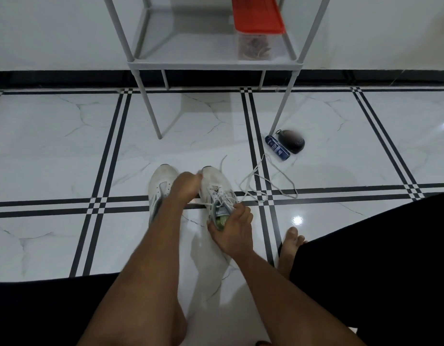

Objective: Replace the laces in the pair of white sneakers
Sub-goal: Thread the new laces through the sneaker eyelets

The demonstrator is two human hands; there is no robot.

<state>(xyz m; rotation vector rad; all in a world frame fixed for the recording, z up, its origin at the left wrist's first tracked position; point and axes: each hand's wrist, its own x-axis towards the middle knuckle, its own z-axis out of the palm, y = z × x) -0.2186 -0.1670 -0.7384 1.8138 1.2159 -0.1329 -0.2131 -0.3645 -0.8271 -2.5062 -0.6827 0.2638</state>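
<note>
The near part of the left sneaker (158, 193) is hidden by the left forearm, and the heel of the right sneaker (216, 186) is covered by the right hand (232, 229). The fingers of the left hand (184, 184) are hidden behind its back. The rack (216, 63) and red-lidded box (257, 23) are cut off by the far edge. The print on the blue tube (277, 147) is too small to be read.

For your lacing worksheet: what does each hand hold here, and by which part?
Right hand grips the right sneaker at its heel opening. Left hand touches that sneaker's toe; whether it grips cannot be told.
</note>
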